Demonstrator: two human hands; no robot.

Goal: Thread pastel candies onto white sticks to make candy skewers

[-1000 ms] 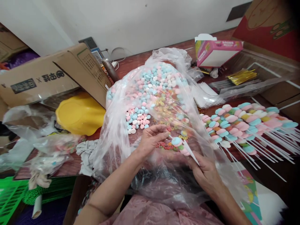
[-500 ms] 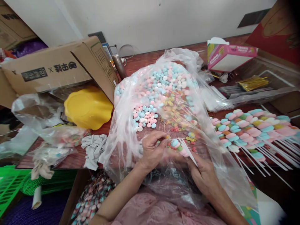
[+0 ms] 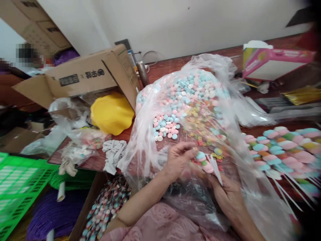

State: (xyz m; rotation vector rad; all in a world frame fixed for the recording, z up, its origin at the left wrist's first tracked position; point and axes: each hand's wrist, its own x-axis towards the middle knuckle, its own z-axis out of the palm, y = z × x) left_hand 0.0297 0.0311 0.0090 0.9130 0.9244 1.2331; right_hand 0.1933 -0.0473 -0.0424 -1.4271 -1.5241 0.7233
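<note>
My right hand (image 3: 227,192) is closed around several white sticks (image 3: 215,169) and a short marshmallow skewer (image 3: 207,166) with blue, green and pink pieces. Just left of the skewer's blue top piece, my left hand (image 3: 179,159) has its thumb and forefinger pinched together. Blur hides what those fingertips hold, if anything. Beyond my hands, loose pink, blue and white marshmallows (image 3: 167,127) lie in a clear plastic bag (image 3: 146,134). Yellow and red gummy rings (image 3: 200,117) show through the plastic beside them.
Filled marshmallow skewers (image 3: 288,147) are stacked at the right. To the left are a cardboard box (image 3: 82,75), a yellow scalloped lid-like piece (image 3: 111,113) and a crumpled grey cloth (image 3: 114,154). A green crate (image 3: 22,190) stands lower left. A person appears far left.
The view has turned left, so everything sits farther right and more of the green crate shows. A small yellow-orange piece at my left fingertips is no longer discernible. The right hand keeps its hold.
</note>
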